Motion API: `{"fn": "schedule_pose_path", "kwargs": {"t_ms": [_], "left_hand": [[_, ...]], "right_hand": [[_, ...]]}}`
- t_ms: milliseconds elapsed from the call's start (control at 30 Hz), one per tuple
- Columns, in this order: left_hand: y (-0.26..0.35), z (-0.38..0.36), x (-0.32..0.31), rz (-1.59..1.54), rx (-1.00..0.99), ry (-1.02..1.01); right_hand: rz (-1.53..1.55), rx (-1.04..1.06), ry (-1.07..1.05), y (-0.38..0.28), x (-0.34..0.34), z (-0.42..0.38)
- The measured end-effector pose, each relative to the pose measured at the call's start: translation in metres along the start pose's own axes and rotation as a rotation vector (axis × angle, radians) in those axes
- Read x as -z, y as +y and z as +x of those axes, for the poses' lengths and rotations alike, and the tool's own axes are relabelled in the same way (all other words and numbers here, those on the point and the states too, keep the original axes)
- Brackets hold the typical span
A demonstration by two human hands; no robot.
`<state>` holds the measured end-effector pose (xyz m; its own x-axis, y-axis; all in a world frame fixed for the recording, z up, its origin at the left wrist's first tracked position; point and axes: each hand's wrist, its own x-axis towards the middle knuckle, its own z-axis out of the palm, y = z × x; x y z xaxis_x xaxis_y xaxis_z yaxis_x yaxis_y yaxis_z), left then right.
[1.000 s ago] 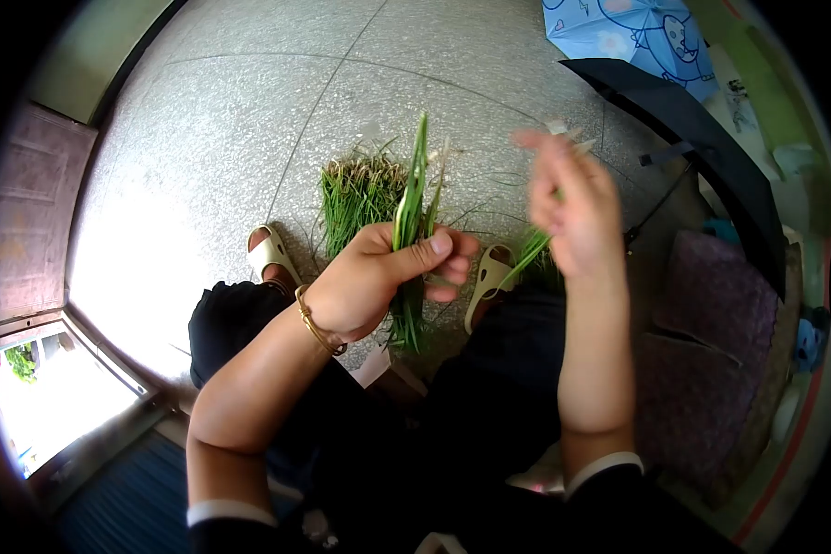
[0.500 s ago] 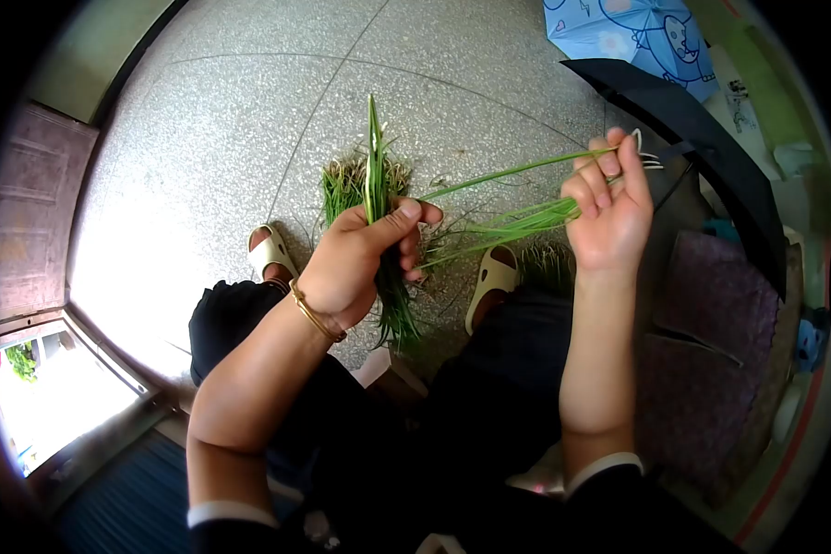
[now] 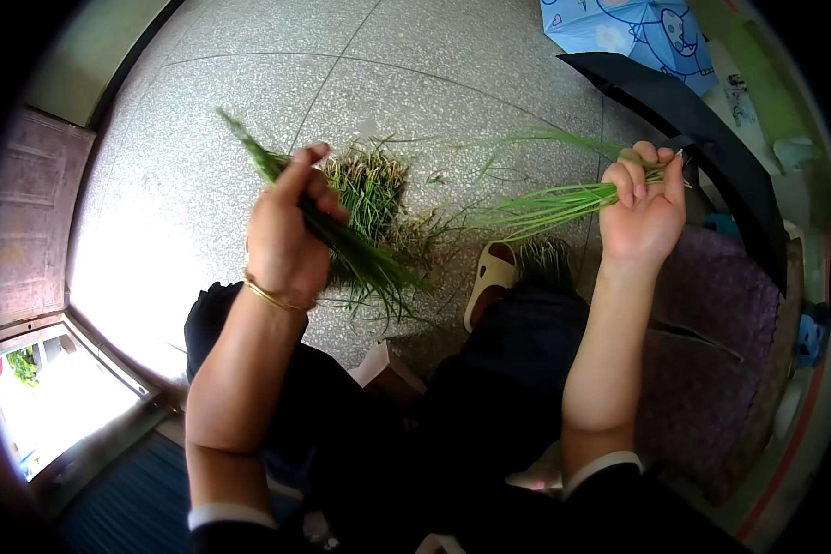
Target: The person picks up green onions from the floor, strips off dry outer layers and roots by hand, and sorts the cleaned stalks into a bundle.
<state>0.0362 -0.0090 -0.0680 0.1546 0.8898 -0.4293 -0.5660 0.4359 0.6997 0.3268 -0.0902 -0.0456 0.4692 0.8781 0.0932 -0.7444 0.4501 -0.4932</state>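
My left hand (image 3: 291, 222), with a gold bangle at its wrist, is closed around a dark green bunch of chives (image 3: 365, 254), slightly blurred by motion. The bunch slants from upper left to lower right. Out to the right, my right hand (image 3: 644, 205) pinches a thinner bunch of light green chives (image 3: 554, 205). Its pale ends show at my fingertips and its leaves trail left. Between my hands, a pile of chives (image 3: 371, 189) lies on the floor with loose bits scattered beside it. A second pile of chives (image 3: 545, 263) sits by my right foot.
The floor is speckled stone (image 3: 240, 88). At the right stand an open black umbrella (image 3: 711, 138) and a blue patterned umbrella (image 3: 632, 32). A beige slipper (image 3: 492, 277) is on my right foot. A small white box (image 3: 388, 369) sits between my legs.
My left hand has swung left with its bunch, which now tilts to the left. My right hand has moved a little right and down, its chives drawn away from the left hand.
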Motion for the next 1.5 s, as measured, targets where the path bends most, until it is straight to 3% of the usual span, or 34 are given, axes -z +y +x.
{"fn": "schedule_pose_path", "kwargs": {"t_ms": [200,533,567,667,733,867,1033,1200,1400,1500], "left_hand": [[0.019,0.008,0.013,-0.097,-0.051,-0.128],[-0.005,-0.007,-0.001,0.060,0.110,-0.134],[-0.007,-0.006,0.002,0.059,0.123,-0.217],[-0.006,-0.015,-0.004,0.134,0.161,-0.363],[-0.007,-0.019,-0.006,0.170,0.232,-0.518],[-0.011,-0.024,-0.009,0.136,0.391,-0.665],[-0.014,-0.030,-0.013,0.143,0.476,-0.774],[-0.013,-0.032,-0.015,0.141,0.476,-0.754],[-0.016,-0.031,-0.015,0.107,0.493,-0.737],[-0.019,-0.027,-0.013,0.081,0.497,-0.651]], "right_hand": [[-0.006,-0.014,-0.037,0.001,0.000,0.000],[0.054,-0.093,-0.127,0.007,-0.005,-0.001],[0.055,-0.095,-0.129,0.009,-0.008,-0.001],[-0.334,-0.105,0.045,0.033,-0.029,-0.011],[-0.419,-0.302,0.004,0.045,-0.035,-0.020],[-0.591,-0.383,-0.163,0.074,-0.049,-0.040],[-0.779,-0.474,-0.022,0.090,-0.053,-0.050],[-0.678,-0.497,-0.014,0.099,-0.052,-0.052],[-0.616,-0.354,-0.093,0.099,-0.046,-0.048],[-0.303,-0.308,-0.046,0.081,-0.047,-0.033]]}}
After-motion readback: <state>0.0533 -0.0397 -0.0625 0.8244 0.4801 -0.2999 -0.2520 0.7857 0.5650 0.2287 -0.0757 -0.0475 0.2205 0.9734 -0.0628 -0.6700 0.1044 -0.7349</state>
